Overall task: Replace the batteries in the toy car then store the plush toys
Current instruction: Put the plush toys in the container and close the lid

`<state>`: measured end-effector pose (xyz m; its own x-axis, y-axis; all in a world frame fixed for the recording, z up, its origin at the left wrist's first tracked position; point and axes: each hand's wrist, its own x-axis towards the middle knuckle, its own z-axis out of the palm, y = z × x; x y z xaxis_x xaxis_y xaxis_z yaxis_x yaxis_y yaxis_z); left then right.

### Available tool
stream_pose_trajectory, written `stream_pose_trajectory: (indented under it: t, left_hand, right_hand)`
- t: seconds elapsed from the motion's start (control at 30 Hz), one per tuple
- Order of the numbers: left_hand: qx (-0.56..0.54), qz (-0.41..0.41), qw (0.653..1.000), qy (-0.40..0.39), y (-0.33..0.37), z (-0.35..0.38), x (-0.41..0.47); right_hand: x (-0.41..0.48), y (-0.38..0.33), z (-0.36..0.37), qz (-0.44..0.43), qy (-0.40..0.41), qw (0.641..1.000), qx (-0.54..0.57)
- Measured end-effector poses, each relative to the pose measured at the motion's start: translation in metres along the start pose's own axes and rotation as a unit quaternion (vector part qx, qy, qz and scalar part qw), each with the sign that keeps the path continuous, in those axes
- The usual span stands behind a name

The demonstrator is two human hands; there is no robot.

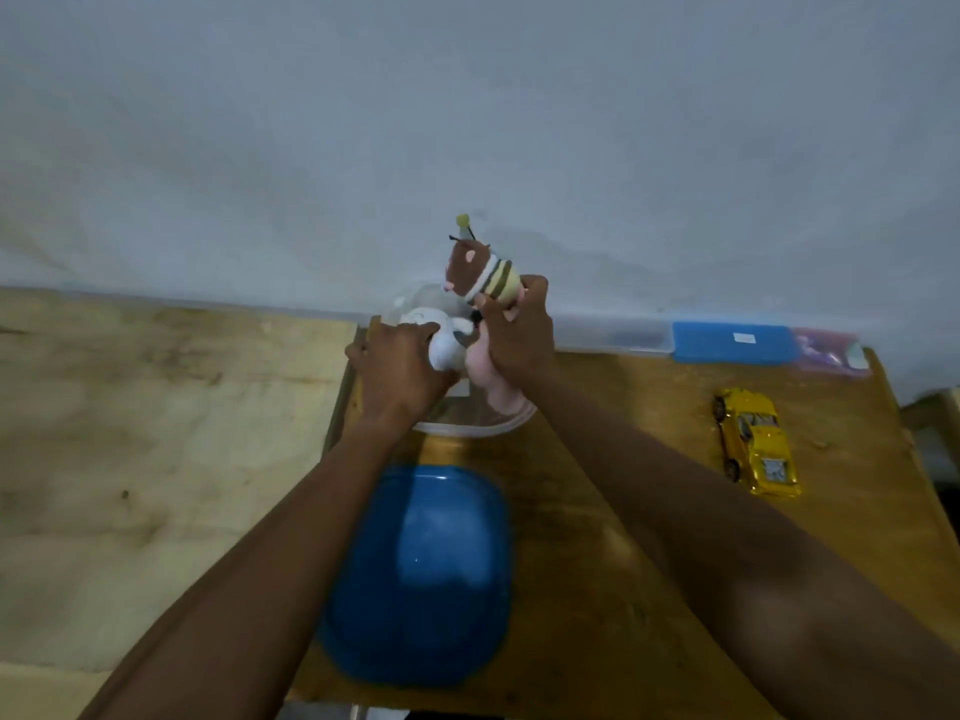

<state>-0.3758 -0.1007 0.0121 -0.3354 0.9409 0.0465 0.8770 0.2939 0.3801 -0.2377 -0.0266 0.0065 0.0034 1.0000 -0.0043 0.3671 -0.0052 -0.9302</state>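
While left hand (400,371) clamps white plush (447,345), right hand (514,335) grip closed round striped plush (483,275)

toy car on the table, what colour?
Yellow. The toy car lies on the table's right side, clear in the head view.

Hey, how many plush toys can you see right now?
3. A brown striped plush and a pink plush are in the right hand; a white plush is under the left hand. The hands may hide more.
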Motion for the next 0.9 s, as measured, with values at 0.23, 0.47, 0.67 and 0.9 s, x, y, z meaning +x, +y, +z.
stream_pose_trajectory:
  t: [0.23,0.47,0.67,0.9]
  left_hand:
    - [0.083,0.066,0.992,-0.070,-0.020,0.034,0.011]
    - [0.077,0.075,0.988,-0.113,-0.016,0.044,0.015]
    - [0.006,0.070,0.995,-0.072,-0.019,0.026,-0.002]
    - [-0.117,-0.069,0.987,0.085,-0.037,0.012,-0.085]
  right_hand:
    - [0.006,0.041,0.028,0.011,-0.094,0.974,-0.204]
    - [0.020,0.042,0.026,-0.002,-0.168,0.918,-0.359]
    - [0.003,0.024,0.009,-0.053,-0.151,0.900,-0.405]
    - [-0.101,0.042,-0.037,-0.112,0.030,0.973,-0.197]
